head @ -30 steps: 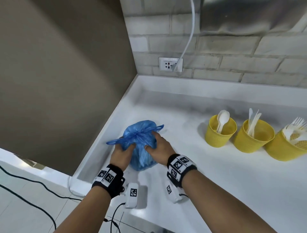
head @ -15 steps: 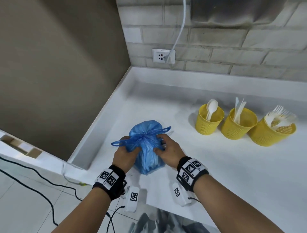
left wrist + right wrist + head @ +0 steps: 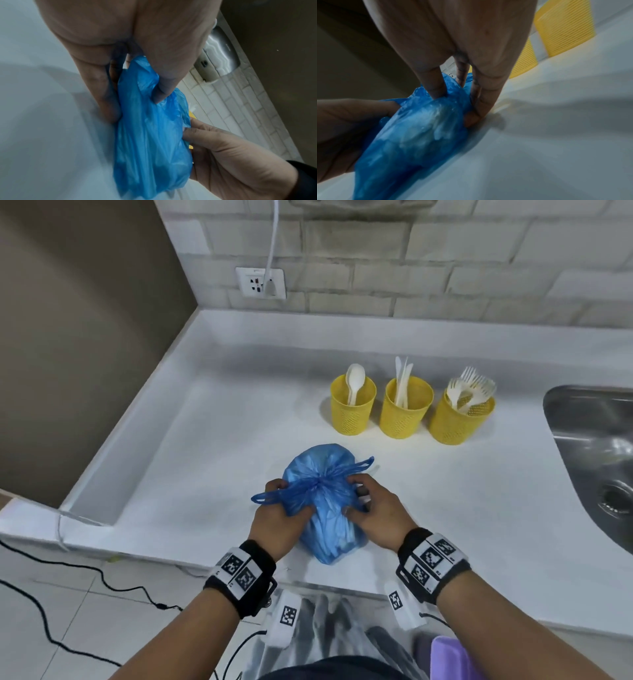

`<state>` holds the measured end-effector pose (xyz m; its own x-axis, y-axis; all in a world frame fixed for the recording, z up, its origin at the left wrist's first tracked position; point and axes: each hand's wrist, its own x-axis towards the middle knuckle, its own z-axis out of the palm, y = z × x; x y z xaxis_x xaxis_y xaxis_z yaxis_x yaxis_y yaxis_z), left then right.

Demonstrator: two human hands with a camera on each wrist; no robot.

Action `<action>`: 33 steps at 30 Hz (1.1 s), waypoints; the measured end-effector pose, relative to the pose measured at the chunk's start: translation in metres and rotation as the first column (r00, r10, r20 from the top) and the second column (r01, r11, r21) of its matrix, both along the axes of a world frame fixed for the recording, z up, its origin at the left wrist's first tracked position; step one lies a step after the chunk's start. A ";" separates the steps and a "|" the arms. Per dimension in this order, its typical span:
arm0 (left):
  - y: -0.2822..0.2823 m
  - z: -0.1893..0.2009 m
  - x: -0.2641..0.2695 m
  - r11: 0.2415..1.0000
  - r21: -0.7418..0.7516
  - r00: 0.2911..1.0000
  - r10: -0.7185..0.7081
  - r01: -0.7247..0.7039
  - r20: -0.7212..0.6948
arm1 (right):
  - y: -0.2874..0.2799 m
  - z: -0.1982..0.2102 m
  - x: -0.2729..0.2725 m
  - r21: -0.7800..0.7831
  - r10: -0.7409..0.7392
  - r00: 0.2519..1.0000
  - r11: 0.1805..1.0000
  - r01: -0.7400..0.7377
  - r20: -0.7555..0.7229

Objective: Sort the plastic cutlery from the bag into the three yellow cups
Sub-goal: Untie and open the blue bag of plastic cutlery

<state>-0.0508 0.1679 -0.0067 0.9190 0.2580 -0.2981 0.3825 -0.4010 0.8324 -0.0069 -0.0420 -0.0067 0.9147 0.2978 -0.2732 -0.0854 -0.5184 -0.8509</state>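
Observation:
A knotted blue plastic bag [image 3: 323, 501] lies on the white counter [image 3: 205, 446] near its front edge. My left hand [image 3: 279, 508] grips its left side, thumb and fingers pinching the plastic [image 3: 147, 97]. My right hand [image 3: 373, 508] grips the right side, fingers dug into the bag [image 3: 436, 115]. White cutlery shows faintly through the plastic. Behind the bag stand three yellow cups: one with a spoon [image 3: 352, 410], one with knives [image 3: 406, 412], one with forks [image 3: 459, 419].
A steel sink [image 3: 596, 460] is set into the counter at the right. A wall socket [image 3: 260, 282] with a white cable sits on the brick wall behind. A brown wall borders the counter on the left. Black cables lie on the tiled floor [image 3: 51, 611].
Both hands have kept hold of the bag and carried it right along the counter, closer to the cups. The head view has swung right, so the sink now shows.

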 end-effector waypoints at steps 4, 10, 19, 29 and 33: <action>-0.038 -0.001 0.003 0.997 0.007 0.997 -0.077 0.077 -0.014 | -0.043 -0.001 -0.012 -0.004 -0.058 0.998 0.998 0.058 0.003; -0.084 0.002 0.012 0.979 0.026 0.979 -0.201 0.201 0.009 | -0.088 -0.002 -0.021 -0.014 -0.140 0.990 0.990 0.140 0.008; -0.121 0.010 0.027 0.958 0.093 0.960 -0.277 0.273 0.040 | -0.117 -0.002 -0.027 -0.024 -0.249 0.968 0.968 0.249 -0.012; -0.111 0.028 0.029 0.973 0.226 0.962 -0.023 -0.041 0.274 | -0.122 0.036 -0.024 -0.086 -0.204 0.950 0.969 0.230 0.237; -0.122 0.026 0.017 0.938 0.338 0.965 -0.157 0.079 0.211 | -0.118 0.036 0.007 -0.165 -0.085 0.875 0.969 0.184 0.476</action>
<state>-0.0334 0.0454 0.0196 0.9818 0.1899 0.0075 0.1288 -0.6941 0.7083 -0.0004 -0.1602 0.0294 0.9776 0.1477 0.1502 0.2107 -0.6924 -0.6901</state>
